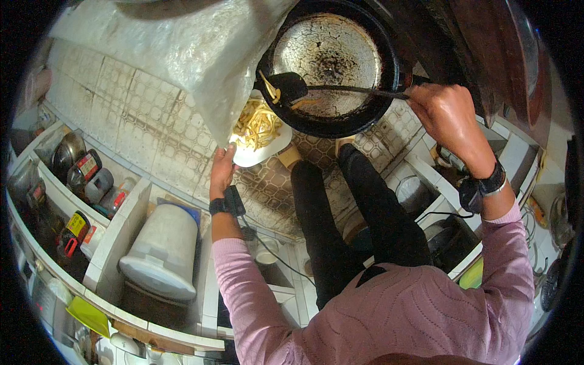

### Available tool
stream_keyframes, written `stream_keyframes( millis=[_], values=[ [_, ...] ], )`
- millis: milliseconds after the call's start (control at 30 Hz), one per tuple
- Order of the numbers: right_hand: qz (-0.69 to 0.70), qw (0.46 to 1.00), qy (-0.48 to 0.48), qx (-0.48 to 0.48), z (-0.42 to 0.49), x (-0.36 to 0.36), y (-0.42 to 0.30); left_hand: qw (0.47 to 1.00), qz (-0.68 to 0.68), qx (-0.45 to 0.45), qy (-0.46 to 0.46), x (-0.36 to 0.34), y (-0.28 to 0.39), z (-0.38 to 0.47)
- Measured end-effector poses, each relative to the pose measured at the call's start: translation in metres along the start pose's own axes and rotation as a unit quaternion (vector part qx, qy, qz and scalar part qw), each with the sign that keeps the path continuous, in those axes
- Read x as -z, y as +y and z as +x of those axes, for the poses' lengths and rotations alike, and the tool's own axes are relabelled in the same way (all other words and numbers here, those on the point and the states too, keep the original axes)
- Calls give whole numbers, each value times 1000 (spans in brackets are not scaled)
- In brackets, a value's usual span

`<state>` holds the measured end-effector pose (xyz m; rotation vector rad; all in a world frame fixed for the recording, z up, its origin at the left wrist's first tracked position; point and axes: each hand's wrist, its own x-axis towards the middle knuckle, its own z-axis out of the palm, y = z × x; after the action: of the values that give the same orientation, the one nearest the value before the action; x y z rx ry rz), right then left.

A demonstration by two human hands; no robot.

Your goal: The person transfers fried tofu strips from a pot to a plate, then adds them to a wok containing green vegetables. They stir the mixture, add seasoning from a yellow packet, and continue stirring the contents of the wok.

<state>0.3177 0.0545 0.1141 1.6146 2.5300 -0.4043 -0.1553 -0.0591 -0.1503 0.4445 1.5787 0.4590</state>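
Note:
My right hand (440, 118) is closed around the handle of a black spatula (292, 89). Its blade, with a few yellowish strips of food on it, hangs over the left rim of a black wok (396, 68). The wok's base is worn and mottled, and a few strips lie near its lower left side. Below the blade is a white plate (248, 157) with a heap of yellowish strips (258, 125). My left hand (223, 166) grips the plate's left edge, thumb on top; its other fingers are mostly hidden.
A translucent plastic sheet (182, 50) hangs at the upper left, close to the plate. Tiled shelves at left hold bottles (84, 166) and a white lidded bucket (162, 251). Pots (413, 191) stand in compartments at right. Dark hanging material (470, 45) is beside the wok. Cables run from both wrists.

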Motion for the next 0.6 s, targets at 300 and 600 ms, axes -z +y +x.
stream_keyframes(
  millis=[300, 600],
  values=[
    [44, 998, -26, 32, -43, 23, -10, 1000, -17, -9, -11, -6, -5, 11],
    [133, 968, 112, -182, -50, -111, 60, 999, -43, -1, 8, -29, 8, -11]
  ],
)
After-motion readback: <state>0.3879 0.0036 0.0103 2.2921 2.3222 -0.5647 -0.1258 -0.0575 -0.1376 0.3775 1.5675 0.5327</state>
